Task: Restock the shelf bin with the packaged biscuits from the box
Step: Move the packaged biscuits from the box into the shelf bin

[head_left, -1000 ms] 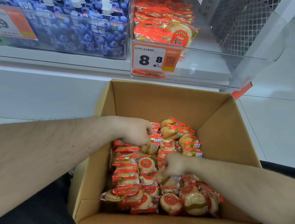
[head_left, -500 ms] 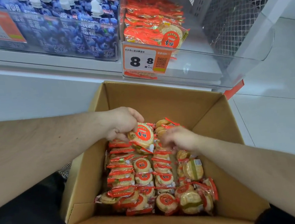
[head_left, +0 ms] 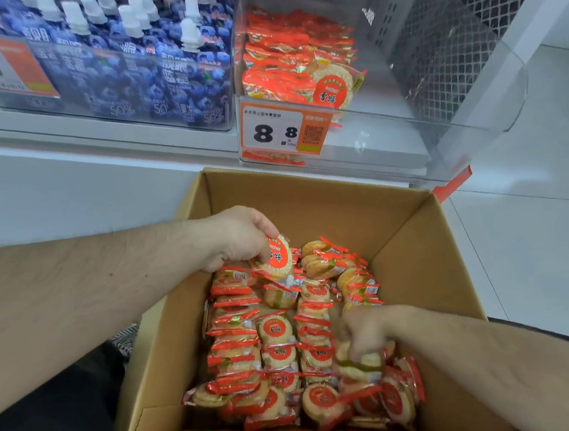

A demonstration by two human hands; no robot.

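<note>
Landmark: cardboard box (head_left: 415,272), open, sitting on the floor directly below the shelf.

Left hand (head_left: 240,236) is over the box's far-left corner, fingers curled, pinching one round biscuit pack (head_left: 274,257) by its top edge. The pack is tilted with its orange label facing the camera, raised a little above the rows beneath, its lower edge touching or nearly touching them; I cannot tell which.

Right hand (head_left: 365,332) is down in the box's near-right area, motion-blurred. Fingers look curled onto a pack (head_left: 358,365) there, but I cannot tell whether it is actually gripped.

The rest of the packaged biscuits (head_left: 276,333) fill the box floor: neat on-edge rows along the left and middle, looser and jumbled toward the near-right corner.

Clear shelf bin (head_left: 389,137) is just above the box's far wall. A stack of the same orange packs (head_left: 297,59) sits at its left side only. Price tag (head_left: 284,131) reading 8.8 is clipped on the bin front, above the box's far-left edge.

Up and left of the box: a bin of blue blueberry pouches (head_left: 146,72) with white caps, tag partly cut off.
</note>
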